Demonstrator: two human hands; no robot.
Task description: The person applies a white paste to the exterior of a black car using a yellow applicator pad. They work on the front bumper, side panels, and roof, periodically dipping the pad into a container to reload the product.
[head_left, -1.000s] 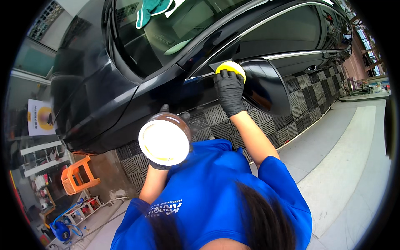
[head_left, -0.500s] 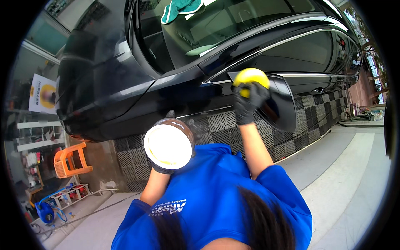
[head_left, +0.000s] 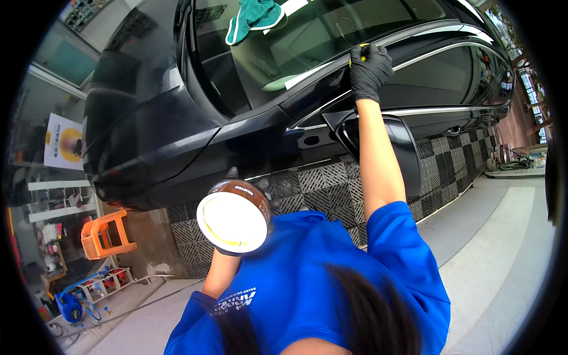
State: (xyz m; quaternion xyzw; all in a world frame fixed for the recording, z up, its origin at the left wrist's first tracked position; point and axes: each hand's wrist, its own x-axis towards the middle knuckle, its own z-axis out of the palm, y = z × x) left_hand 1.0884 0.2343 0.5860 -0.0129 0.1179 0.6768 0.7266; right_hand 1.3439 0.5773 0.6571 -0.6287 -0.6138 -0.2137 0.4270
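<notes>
My left hand [head_left: 227,252], in a black glove and mostly hidden, is wrapped round a brown tub [head_left: 253,198] in front of my body. White paste [head_left: 233,220] with a yellowish streak near its edge shows in the tub's tilted top. My right hand [head_left: 371,74], also black-gloved, grips a yellow sponge pad [head_left: 362,58]. Only a little of the pad shows past the fingers. That hand is at the windshield pillar of the black car [head_left: 242,139], above the side mirror [head_left: 402,151]; whether the pad touches is hidden.
A green cloth [head_left: 257,21] lies on the windshield. My right forearm passes over the side mirror. Grey and black grid tiles [head_left: 322,186] cover the floor beside the car. At the left stand an orange plastic stool [head_left: 106,235] and a blue hose device [head_left: 70,307].
My right hand has moved up and away from me with the sponge pad, from above the mirror to the windshield pillar. The tub has shifted slightly left and down.
</notes>
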